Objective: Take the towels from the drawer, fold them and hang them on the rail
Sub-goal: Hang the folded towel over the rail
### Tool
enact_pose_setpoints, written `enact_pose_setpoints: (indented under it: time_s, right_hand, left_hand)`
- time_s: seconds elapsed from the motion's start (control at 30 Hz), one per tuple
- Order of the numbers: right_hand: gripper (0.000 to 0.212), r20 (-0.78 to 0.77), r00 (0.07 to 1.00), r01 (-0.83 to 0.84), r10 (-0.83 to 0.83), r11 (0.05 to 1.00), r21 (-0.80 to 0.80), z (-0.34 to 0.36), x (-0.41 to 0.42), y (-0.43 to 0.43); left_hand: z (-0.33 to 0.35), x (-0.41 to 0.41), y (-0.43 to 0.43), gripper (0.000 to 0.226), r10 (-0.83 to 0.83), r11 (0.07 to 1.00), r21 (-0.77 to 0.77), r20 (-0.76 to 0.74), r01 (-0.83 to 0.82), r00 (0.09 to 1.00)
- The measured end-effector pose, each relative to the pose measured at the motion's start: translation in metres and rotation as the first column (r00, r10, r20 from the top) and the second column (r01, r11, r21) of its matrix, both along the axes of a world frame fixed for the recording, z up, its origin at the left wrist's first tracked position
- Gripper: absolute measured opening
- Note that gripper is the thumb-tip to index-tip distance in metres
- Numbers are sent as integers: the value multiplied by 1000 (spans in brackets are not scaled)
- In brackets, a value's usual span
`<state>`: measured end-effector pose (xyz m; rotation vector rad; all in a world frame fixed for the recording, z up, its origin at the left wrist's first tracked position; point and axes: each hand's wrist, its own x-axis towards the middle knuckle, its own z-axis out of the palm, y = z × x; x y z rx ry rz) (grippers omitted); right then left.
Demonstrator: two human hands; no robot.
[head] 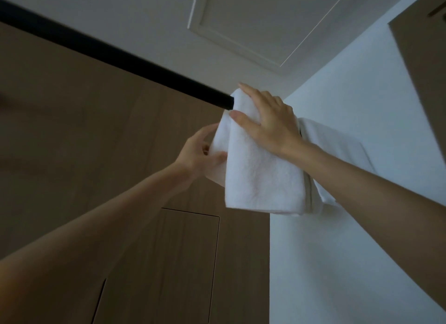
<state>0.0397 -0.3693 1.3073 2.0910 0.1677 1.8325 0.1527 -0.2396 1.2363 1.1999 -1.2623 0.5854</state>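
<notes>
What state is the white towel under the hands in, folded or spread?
Folded: the white terry towel hangs over the black round rail as a narrow strip, layers visible at its lower edge.

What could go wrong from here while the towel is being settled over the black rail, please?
1. The near towel seems longer on the near side; when the right hand pressing on top lifts, it might slide off the black rail.
2. The left hand pinches its left edge, so a tug could undo the fold.
3. It sits close to the second towel; shifting it may bunch that one.
</notes>
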Motion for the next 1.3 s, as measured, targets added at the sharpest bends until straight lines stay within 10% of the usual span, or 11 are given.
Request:
enact_pose_setpoints:
  time_s: [0.67, 0.93, 1.3]
  right_hand:
    - [58, -95, 995, 43, -24, 978, 204, -87, 11, -8]
    - [55, -246, 969, 55, 7, 968, 243, -131, -46, 6]
    - [60, -334, 942, 94, -22, 975, 203, -246, -111, 59]
  left_hand:
    - [-56, -45, 1, 84, -459, 858, 154, -198, 490, 866]
    - [-90, -57, 43, 56, -198, 977, 24, -268, 212, 943]
    - [-159, -73, 121, 46, 90, 970, 218, 92, -108, 992]
